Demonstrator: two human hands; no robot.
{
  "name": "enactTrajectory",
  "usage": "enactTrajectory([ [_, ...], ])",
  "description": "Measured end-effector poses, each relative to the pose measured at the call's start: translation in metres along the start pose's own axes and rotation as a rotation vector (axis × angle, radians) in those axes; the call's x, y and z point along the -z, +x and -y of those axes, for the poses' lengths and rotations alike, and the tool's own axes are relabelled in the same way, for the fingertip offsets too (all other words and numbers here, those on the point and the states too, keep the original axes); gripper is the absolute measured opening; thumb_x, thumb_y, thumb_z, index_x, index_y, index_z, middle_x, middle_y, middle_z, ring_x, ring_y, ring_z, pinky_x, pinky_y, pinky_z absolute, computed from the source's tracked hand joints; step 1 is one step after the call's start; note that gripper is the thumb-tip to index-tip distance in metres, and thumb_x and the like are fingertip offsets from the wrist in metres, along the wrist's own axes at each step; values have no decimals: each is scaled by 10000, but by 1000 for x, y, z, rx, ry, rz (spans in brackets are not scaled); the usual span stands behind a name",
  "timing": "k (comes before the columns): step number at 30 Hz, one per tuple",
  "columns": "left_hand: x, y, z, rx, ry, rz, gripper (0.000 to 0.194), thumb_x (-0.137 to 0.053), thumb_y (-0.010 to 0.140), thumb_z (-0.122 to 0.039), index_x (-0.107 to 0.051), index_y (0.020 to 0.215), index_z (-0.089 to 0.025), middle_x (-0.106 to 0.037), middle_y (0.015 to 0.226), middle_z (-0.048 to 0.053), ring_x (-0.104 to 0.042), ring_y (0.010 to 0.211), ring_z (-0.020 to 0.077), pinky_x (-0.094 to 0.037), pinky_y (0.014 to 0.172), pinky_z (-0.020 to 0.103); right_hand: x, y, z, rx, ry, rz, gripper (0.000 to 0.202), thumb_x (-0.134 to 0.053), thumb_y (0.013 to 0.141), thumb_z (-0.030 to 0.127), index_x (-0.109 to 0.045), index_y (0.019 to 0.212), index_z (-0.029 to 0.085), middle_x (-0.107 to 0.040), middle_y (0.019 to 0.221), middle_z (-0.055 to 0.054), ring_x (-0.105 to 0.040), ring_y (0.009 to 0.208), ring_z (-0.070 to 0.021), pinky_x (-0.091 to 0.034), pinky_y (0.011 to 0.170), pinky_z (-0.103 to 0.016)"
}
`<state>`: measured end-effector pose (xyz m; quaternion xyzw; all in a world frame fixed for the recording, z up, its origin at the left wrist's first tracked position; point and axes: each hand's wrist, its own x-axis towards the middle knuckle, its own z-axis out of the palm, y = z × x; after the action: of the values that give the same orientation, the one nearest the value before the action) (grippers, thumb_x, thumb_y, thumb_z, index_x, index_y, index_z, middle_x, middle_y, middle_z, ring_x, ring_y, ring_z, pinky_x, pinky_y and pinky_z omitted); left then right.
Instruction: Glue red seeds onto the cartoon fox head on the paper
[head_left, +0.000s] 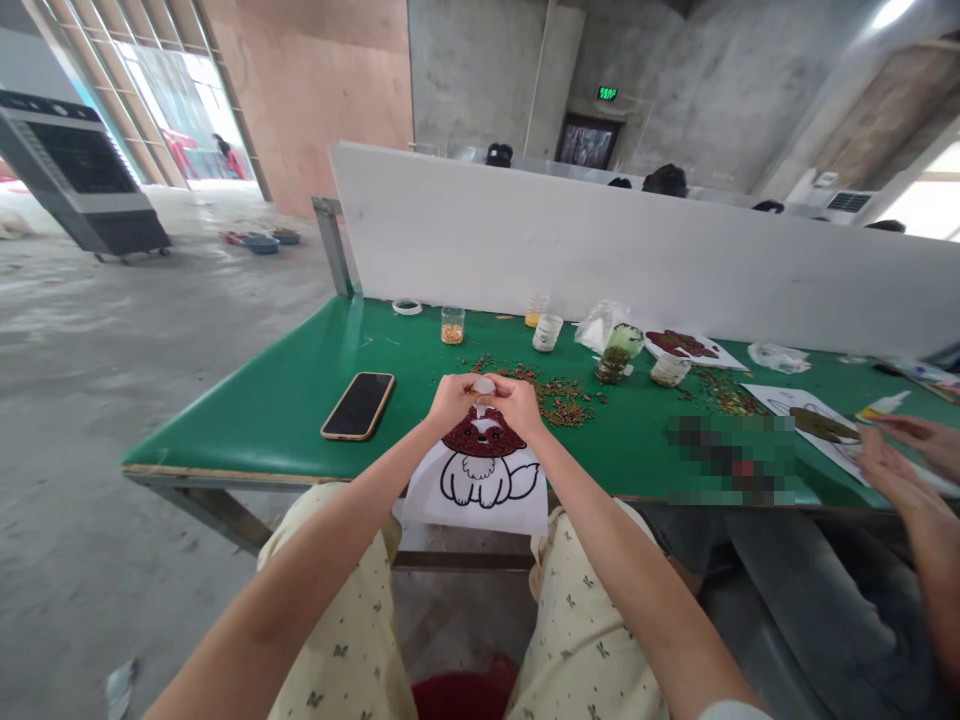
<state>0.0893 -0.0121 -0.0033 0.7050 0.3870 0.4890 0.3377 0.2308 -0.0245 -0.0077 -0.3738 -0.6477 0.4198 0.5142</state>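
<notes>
My left hand (454,400) and my right hand (517,402) meet at the table's front edge, fingers closed around a small white bottle (484,385). Its rounded end shows on top; the fingers hide most of the rest. Just beneath lies a paper with a cartoon animal drawing (480,480), its lower part hanging over the edge toward my lap. Dark red grains cover much of the animal's head, while its body is bare black outline. Beyond my hands, loose red and green grains (562,400) are scattered on the green table (262,400).
A phone (358,406) lies left of my hands. Behind are a cup of yellow grains (452,326), a white cup (547,332), a tipped jar of green grains (619,352) and a finished-looking red picture (682,345). At right, another person's hands (900,450) work over a drawing (817,425).
</notes>
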Motion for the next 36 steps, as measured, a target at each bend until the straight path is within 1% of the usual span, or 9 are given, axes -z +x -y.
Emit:
enactTrajectory([
  [5, 2, 5, -3, 0, -63, 22, 146, -596, 637, -213, -652, 733, -118, -668, 716, 23, -585, 673, 150, -454, 649, 255, 0, -1, 6, 51, 30, 18, 533, -696, 663, 291, -612, 1184, 211, -621, 1195, -49, -578, 1078, -232, -442, 943, -363],
  [7, 3, 7, -3, 1, -76, 33, 149, -593, 638, -217, -634, 741, -118, -655, 701, 18, -580, 659, 143, -456, 644, 253, 0, -1, 11, 56, 41, 27, 514, -673, 699, 310, -599, 1201, 229, -591, 1244, -48, -560, 1117, -229, -430, 967, -368],
  [12, 0, 6, -3, 14, -48, 44, 135, -573, 644, -202, -597, 751, -123, -625, 684, 11, -566, 633, 134, -445, 594, 236, -2, -2, 18, 48, -7, -88, 340, -661, 710, 317, -654, 1028, 196, -657, 1108, -71, -611, 1003, -222, -469, 915, -369],
  [17, -11, -3, -9, 22, 28, 7, 290, -597, 660, -184, -583, 945, -132, -652, 889, 59, -599, 739, 158, -465, 632, 248, -7, -3, 17, 53, 8, -249, 269, -675, 674, 333, -535, 859, 196, -659, 978, -61, -614, 920, -193, -500, 830, -346],
  [20, -13, -7, -11, 13, 85, -11, 310, -590, 656, -142, -597, 966, -133, -653, 934, 83, -599, 801, 185, -464, 679, 270, -9, -2, 13, 28, 17, -266, 300, -694, 644, 332, -480, 811, 205, -641, 894, -36, -612, 868, -187, -499, 797, -342],
  [23, -12, -7, -13, 5, 100, 6, 324, -576, 655, -121, -602, 978, -132, -659, 922, 80, -599, 806, 195, -458, 707, 287, -9, 0, 10, 21, 42, -273, 316, -701, 640, 335, -468, 812, 207, -626, 917, -36, -606, 876, -183, -493, 798, -336],
  [28, -5, -4, -15, 21, 43, 43, 270, -559, 647, -128, -585, 916, -133, -654, 802, 38, -590, 711, 176, -453, 657, 281, -3, 4, 12, 7, 90, -113, 364, -720, 630, 327, -507, 902, 211, -617, 989, -28, -587, 933, -164, -461, 872, -313],
  [33, 1, -1, -11, 40, -93, 92, 237, -557, 650, -155, -564, 887, -144, -670, 833, 33, -624, 772, 174, -480, 717, 288, 3, 4, 15, -105, 172, 135, 402, -700, 675, 356, -574, 1032, 224, -634, 1055, -21, -581, 988, -174, -450, 899, -308],
  [36, 3, 3, -4, 60, -166, 110, 231, -594, 660, -210, -573, 877, -135, -683, 856, 55, -639, 806, 191, -490, 761, 318, 4, 3, 17, -135, 198, 230, 446, -713, 669, 350, -590, 1079, 228, -642, 1069, -17, -589, 976, -178, -457, 896, -317],
])
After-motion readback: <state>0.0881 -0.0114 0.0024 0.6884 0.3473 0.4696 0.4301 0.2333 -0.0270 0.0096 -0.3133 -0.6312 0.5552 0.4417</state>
